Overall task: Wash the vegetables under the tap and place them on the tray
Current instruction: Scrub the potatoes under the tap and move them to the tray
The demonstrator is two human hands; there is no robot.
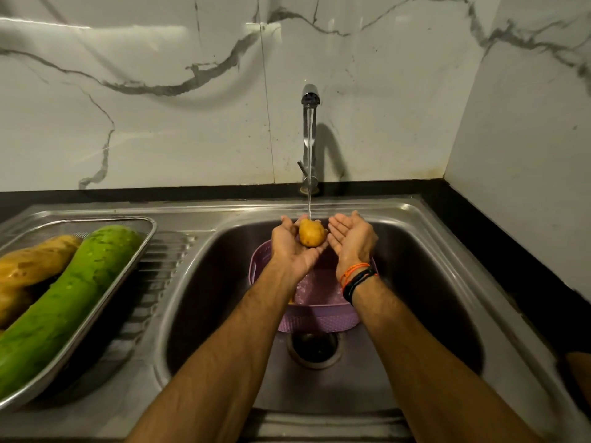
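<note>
The left hand (292, 247) cradles a potato (311, 233) in its upturned palm under the tap (309, 100) stream, long axis about 12 to 6. The right hand (350, 239) is flat and empty just at 3 o'clock. The tray (145, 243) lies at 9, beyond the sink (415, 219) rim; open room between.
</note>
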